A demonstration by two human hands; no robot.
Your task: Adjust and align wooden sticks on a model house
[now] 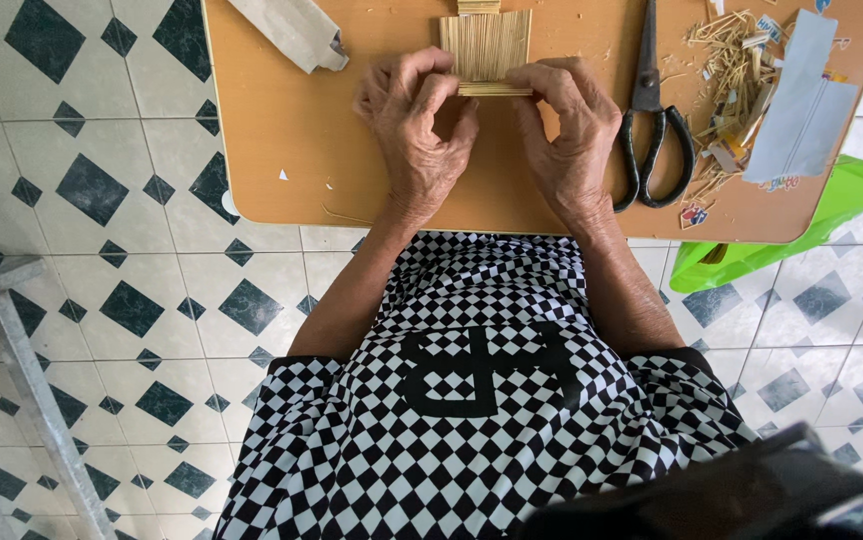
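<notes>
Left hand [420,128]: we are pinching the near left end of the stick bundle [487,50], fingers curled shut on it.
Right hand [572,130]: we are gripping the near right end likewise.
Handling: we are judging it light, thin, brittle, apt to slide apart; squeezing both ends is holding it best.
Look: pale straw-coloured sticks lying side by side, flat on the tabletop [292,170].
Beyond: black scissors [652,120] are lying beside scraps [732,80].

Black-handled scissors [652,120] lay on the orange table [292,150], just beside a heap of straw-like offcuts and paper scraps [732,90]. A pale blue paper sheet [802,100] rested at the heap's far side, a beige folded packet [297,32] near the opposite corner. A green bag [832,215] sat on the tiled floor [102,300].
</notes>
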